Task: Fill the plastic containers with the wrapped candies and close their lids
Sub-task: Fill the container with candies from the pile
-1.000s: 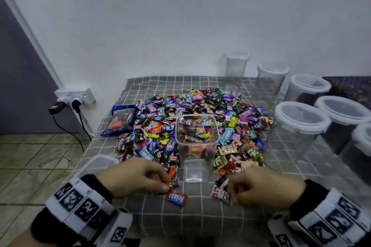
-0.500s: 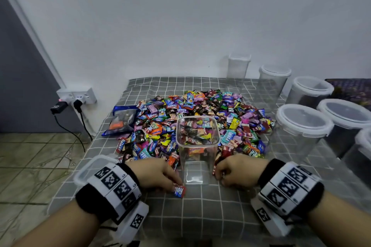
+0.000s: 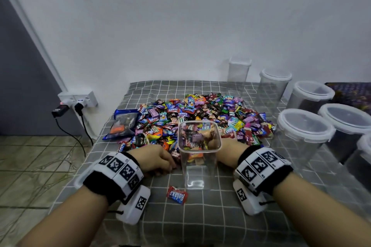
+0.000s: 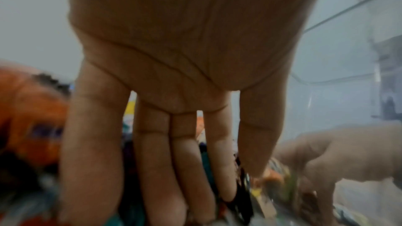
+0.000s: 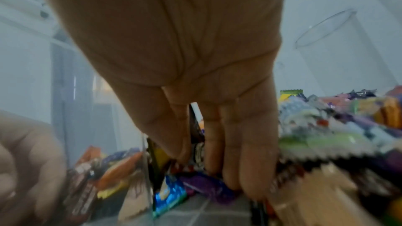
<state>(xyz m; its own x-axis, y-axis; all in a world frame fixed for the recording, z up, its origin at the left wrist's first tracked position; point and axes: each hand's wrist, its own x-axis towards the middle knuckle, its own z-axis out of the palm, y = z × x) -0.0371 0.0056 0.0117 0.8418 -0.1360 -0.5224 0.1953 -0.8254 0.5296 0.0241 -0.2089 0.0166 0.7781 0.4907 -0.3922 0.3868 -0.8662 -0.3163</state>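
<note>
A clear square container (image 3: 198, 154) stands upright, mouth up, lidless, on the checked cloth (image 3: 210, 216) at the near edge of the candy pile (image 3: 200, 118). The left hand (image 3: 154, 159) and right hand (image 3: 227, 151) flank it, fingers straight and reaching into candies, gripping nothing. One red candy (image 3: 176, 194) lies nearer, long axis crosswise.

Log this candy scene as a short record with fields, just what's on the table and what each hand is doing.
surface: checked cloth
pile: wrapped candies heaped behind the open tub
open tub: square, clear, lidless, partly filled
stray candy: red Relaxa lying alone in front of the tub
left hand: fingers straight, reaching into the candies left of the tub
right hand: fingers straight, in the candies right of the tub
lidded tubs: along the right side
</note>
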